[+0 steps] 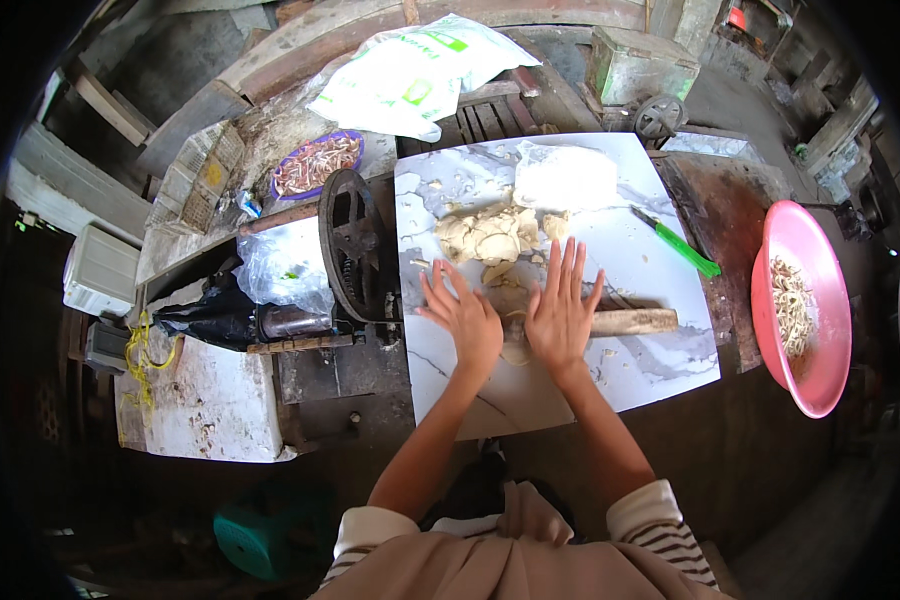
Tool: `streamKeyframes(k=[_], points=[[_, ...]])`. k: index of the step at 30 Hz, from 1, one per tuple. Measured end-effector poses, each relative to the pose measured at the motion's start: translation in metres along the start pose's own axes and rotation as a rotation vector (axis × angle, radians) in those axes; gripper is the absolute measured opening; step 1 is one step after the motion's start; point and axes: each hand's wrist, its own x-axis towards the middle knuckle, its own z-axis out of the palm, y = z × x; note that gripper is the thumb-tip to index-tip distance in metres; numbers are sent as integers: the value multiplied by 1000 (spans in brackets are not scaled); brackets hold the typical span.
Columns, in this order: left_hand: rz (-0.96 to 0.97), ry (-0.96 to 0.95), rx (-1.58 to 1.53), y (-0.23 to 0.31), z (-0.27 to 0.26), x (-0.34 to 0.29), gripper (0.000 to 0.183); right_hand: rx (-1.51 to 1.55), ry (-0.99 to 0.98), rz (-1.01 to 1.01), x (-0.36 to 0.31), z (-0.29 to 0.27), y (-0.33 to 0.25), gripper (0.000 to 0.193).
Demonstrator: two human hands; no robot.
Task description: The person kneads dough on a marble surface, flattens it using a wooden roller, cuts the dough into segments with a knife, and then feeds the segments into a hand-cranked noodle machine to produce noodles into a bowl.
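Observation:
Both hands lie over a marble-patterned board. My left hand point(467, 318) is open, palm down, its fingers spread. To its right my right hand point(560, 318) is also open and flat, fingers stretched away from me. A thick wooden piece like a rolling pin point(635, 321) sticks out to the right from beside my right hand; how far it runs beneath the palms is hidden. A flat bit of dough point(515, 352) shows between my wrists. Just beyond the fingers sits a lumpy pale dough mass point(485, 235), with a smaller dough lump point(556, 226) at its right.
A green-handled knife point(685, 250) and a white plastic bag point(565, 178) lie on the board point(660, 365). A pink basin point(843, 330) with pale strips stands right. Left are a dark metal wheel point(353, 240) and a purple-rimmed basket point(279, 178). A white sack point(400, 80) lies behind.

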Motion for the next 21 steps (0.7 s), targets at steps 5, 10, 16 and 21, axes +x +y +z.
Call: streamKeyframes(k=[5,10,16,21], points=[[-45,0,13,10,12,28,56,-26,79,4,29,14,3,59],[7,16,-28,-6,2,-17,57,23,-28,-21,-18,7,1,58],[-43,13,-33,1,6,10,57,-72,-30,-43,7,9,-2,58],[-72,28,0,8,18,39,55,-48,67,10,29,26,1,57]])
